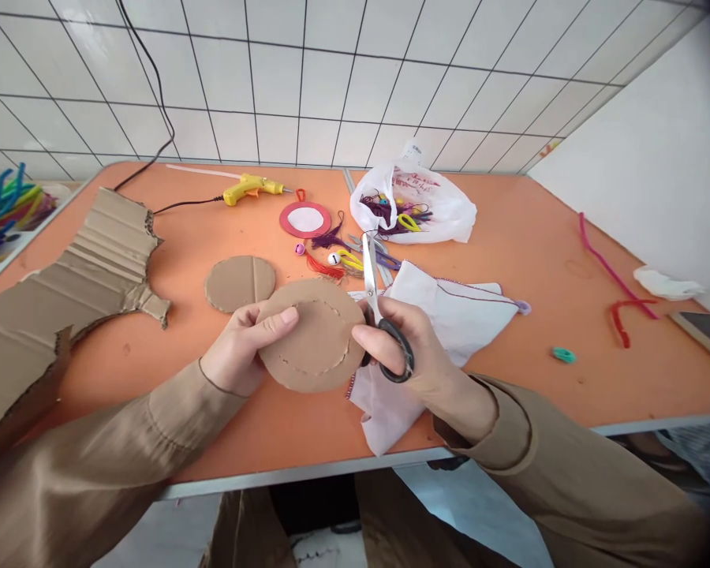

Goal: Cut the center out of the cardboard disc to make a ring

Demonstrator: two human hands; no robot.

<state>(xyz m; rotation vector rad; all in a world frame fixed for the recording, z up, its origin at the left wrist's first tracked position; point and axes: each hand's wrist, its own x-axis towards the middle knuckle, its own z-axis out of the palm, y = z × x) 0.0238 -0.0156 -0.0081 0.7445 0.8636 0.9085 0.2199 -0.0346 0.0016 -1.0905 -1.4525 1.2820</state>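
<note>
pinching the cardboard disc (315,335) at its left rim, the left hand (240,347) holds it just above the orange table (154,347). right hand (408,347) is closed through the scissors (379,304) handles, blades at the right rim. disc judged light, stiff, rough-edged; best gripped by the rim. white cloth (450,315) lies beneath.

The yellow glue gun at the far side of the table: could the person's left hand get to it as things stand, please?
Probably not yet. The left hand is busy pinching the cardboard disc, and the glue gun lies well beyond it. The orange table between them is bare apart from a second cardboard disc.
</note>
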